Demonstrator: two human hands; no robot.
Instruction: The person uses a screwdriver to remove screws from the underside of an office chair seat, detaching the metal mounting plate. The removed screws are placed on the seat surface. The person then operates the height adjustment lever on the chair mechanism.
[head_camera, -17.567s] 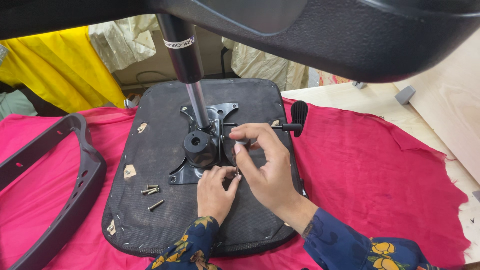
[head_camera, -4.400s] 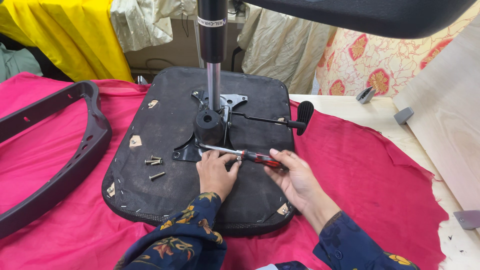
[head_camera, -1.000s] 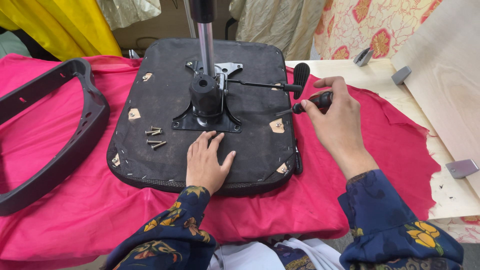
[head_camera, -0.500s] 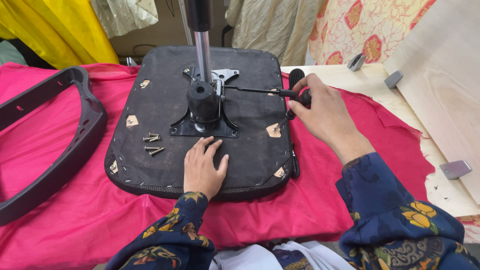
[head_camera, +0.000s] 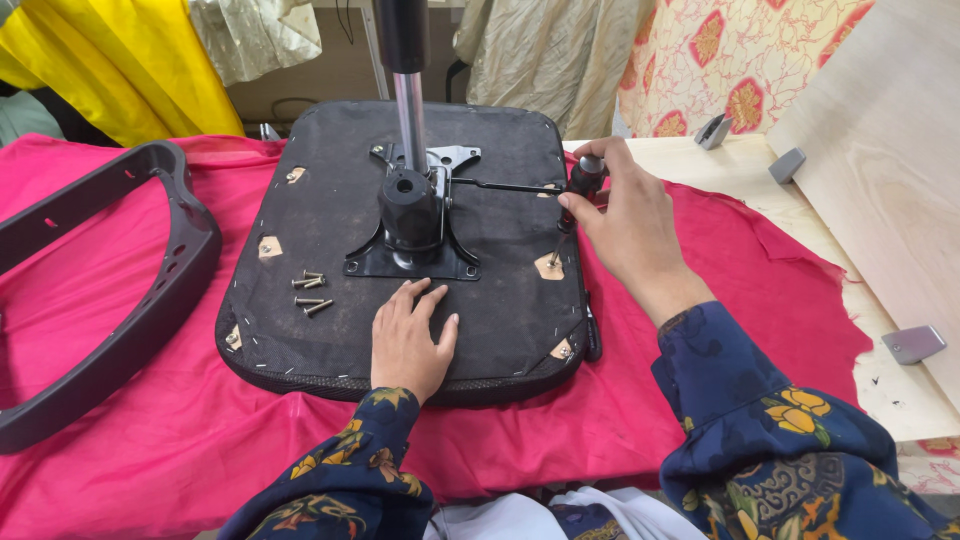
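An upturned black chair seat (head_camera: 500, 300) lies on pink cloth (head_camera: 700, 380). A black metal mechanism plate (head_camera: 412, 262) with a chrome gas column (head_camera: 409, 105) is fixed to its middle. A thin lever rod ends in a black knob (head_camera: 586, 172) at the seat's right edge. My left hand (head_camera: 408, 340) rests flat on the seat just in front of the plate. My right hand (head_camera: 625, 225) is closed by the knob and holds a screwdriver (head_camera: 562, 235) whose thin shaft points down at a tan corner patch (head_camera: 548, 266). The screwdriver's handle is mostly hidden in my fist.
Several loose screws (head_camera: 310, 291) lie on the seat left of the plate. A dark plastic chair frame (head_camera: 150, 290) lies at the left on the cloth. A pale wooden board (head_camera: 880, 150) leans at the right, with small grey brackets (head_camera: 915, 343) near it. Yellow fabric (head_camera: 130, 70) hangs behind.
My right hand has shifted with the screwdriver to the seat's right edge, and the shaft now points down at the corner patch. My left hand has stayed flat on the seat.
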